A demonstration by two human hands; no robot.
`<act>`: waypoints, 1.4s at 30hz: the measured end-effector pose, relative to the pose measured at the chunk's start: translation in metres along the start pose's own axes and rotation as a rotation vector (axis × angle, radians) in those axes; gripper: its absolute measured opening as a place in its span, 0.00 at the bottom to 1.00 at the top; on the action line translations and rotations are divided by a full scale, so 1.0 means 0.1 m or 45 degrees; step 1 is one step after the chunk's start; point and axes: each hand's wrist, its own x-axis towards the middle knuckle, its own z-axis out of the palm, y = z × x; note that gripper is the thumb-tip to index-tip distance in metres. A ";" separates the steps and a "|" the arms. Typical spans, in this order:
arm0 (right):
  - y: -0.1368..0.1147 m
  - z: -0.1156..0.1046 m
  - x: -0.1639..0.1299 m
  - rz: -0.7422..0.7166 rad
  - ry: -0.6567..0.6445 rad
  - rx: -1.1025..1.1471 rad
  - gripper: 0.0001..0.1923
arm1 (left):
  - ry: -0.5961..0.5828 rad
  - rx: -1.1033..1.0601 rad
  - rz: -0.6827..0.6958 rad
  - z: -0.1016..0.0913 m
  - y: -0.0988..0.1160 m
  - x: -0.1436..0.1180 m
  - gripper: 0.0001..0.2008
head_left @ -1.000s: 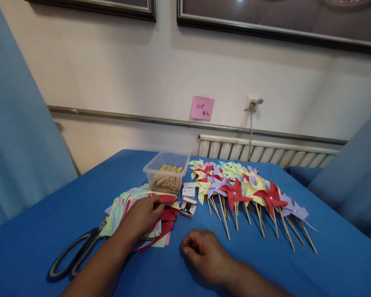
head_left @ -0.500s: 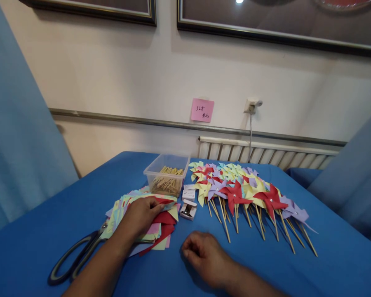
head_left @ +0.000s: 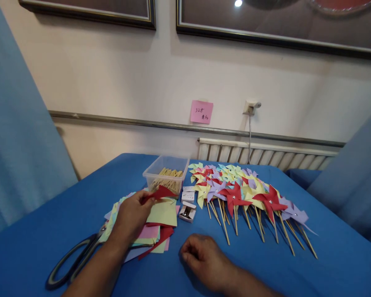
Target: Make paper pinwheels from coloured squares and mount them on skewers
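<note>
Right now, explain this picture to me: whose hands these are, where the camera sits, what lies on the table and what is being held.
There is no machine here. The camera is worn on a person's head and looks forward and down, so the two bare hands at the bottom are that person's own. The left hand pinches a red paper piece lifted off a stack of coloured paper squares. The right hand rests loosely curled on the blue tablecloth, holding nothing visible. Also there: scissors at the left, a clear box of wooden sticks, a small open box, and a spread of finished paper pinwheels on sticks.
</note>
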 end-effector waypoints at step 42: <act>0.19 -0.22 0.23 0.272 0.945 1.432 0.17 | -0.888 -1.463 -0.405 0.48 0.38 -0.64 0.14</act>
